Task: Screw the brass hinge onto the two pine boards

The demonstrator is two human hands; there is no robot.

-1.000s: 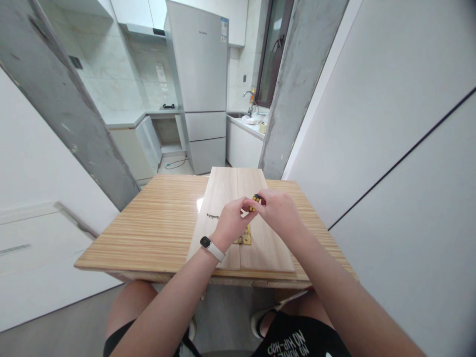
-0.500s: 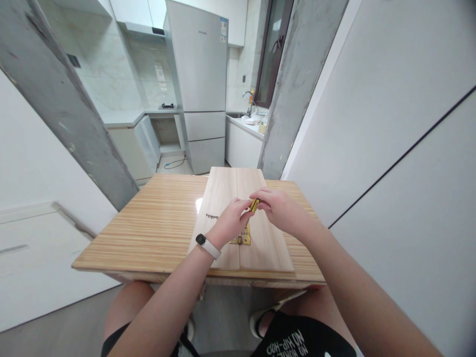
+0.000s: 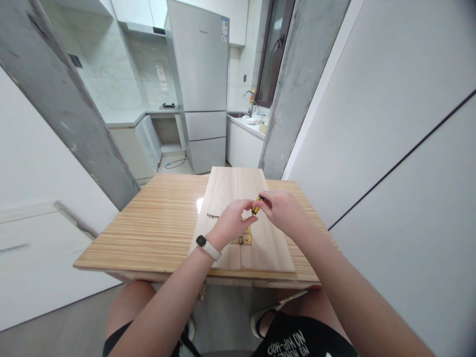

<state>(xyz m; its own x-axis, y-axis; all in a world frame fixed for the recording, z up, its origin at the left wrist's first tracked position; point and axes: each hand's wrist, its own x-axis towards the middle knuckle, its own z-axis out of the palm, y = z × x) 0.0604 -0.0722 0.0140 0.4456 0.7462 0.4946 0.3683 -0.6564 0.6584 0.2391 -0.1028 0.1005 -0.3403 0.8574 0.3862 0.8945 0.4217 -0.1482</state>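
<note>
A small yellow and black piece (image 3: 257, 205), too small to name its kind, is held tilted above the wooden board (image 3: 223, 188). The thumb and fingers of my right hand (image 3: 280, 206) pinch its upper end. At its lower end, the thumb and forefinger of my left hand (image 3: 234, 220) close in from the other side. Partly covered by my left hand and wrist, a flat yellow sheet (image 3: 246, 238) with dark markings lies on the board. A thin dark strip-like part (image 3: 212, 216) rests just left of my left hand.
The board lies on a wood-grained table (image 3: 159, 218), whose front edge is close to my knees. Beyond the table stand a silver fridge (image 3: 201, 74) and a sink counter with a tap (image 3: 250, 101). A white panel (image 3: 390, 148) rises along the right side.
The yellow and black piece has shifted slightly right and down in my fingers. My right hand has moved a little to the right, and the grip of my left thumb and forefinger has widened.
</note>
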